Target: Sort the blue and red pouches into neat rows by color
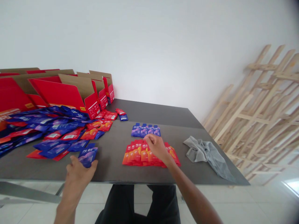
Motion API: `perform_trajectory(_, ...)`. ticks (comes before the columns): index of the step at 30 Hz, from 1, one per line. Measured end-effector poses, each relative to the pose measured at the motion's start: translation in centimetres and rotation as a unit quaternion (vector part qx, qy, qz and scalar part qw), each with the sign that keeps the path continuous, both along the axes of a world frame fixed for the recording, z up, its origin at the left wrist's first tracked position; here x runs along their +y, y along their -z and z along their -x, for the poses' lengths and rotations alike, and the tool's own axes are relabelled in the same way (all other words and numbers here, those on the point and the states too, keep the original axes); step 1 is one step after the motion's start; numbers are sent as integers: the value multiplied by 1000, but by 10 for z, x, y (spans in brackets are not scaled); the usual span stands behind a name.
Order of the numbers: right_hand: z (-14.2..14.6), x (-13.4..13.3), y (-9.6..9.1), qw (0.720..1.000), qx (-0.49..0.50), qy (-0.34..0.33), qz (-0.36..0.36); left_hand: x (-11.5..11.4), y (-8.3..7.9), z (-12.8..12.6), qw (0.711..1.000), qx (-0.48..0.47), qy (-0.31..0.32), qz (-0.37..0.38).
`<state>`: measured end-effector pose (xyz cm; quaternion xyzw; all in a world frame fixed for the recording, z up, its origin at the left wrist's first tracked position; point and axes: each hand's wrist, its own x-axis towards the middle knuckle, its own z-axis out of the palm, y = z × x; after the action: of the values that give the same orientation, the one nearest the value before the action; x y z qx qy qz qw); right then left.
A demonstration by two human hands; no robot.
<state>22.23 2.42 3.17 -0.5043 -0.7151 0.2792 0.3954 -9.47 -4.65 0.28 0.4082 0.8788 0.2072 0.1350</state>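
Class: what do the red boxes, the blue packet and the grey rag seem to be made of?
Red boxes: cardboard, brown unprinted inside flaps.
Blue packet in the left hand: probably plastic film, glossy.
Grey rag: soft cloth, crumpled into folds.

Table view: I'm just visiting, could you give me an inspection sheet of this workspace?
Surface: dark table, flat, left part covered.
Job's things: blue pouch in left hand; red row under right hand; blue row behind it.
Clutter: loose pile of red and blue pouches, open red boxes, grey cloth.
Grippers: left hand grips the blue pouch; right hand curled on the red row, grip unclear.
Cables: nothing seen.
Surroundings: white wall, wooden frames leaning at right, tiled floor.
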Motion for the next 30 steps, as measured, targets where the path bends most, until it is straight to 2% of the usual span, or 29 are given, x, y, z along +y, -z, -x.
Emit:
perform_trajectory(2, 21, -18, 0, 994, 33, -71, 81, -8, -14, -19, 999, -8, 20, -41)
perform_trajectory(4, 38, -32, 0, 972, 76, -144, 169, -15, -25, -41, 994, -16, 50, -101)
perform_trajectory(6, 49, -40, 0, 951, 118, -184, 220, -20, -31, -66, 982, -32, 93, -160)
perform_trajectory(8, 53, -44, -3, 945, 147, -188, 225, -25, -33, -92, 965, -52, 150, -208)
perform_trajectory(10, 50, -45, -7, 950, 166, -173, 200, -28, -34, -116, 945, -73, 209, -240)
perform_trajectory(14, 24, -34, -15, 965, 152, -139, 162, -26, -41, -144, 913, -105, 299, -256)
perform_trajectory(16, 0, -19, -17, 972, 131, -121, 152, -16, -44, -144, 900, -113, 340, -248)
perform_trajectory(19, -48, 17, -17, 984, 80, -60, 147, 15, -41, -128, 891, -110, 372, -234)
perform_trajectory(21, -84, 44, -14, 987, 8, 26, 159, 42, -30, -113, 900, -103, 371, -206)
perform_trajectory(23, -117, 67, -9, 971, -101, 116, 184, 69, -16, -98, 914, -93, 365, -150)
perform_trajectory(24, -131, 77, -6, 963, -127, 135, 193, 80, -9, -91, 922, -88, 358, -117)
perform_trajectory(27, -161, 95, 6, 947, -182, 141, 223, 101, 9, -76, 939, -67, 333, -46)
perform_trajectory(30, -173, 105, 20, 937, -225, 111, 243, 106, 21, -67, 947, -36, 315, -50)
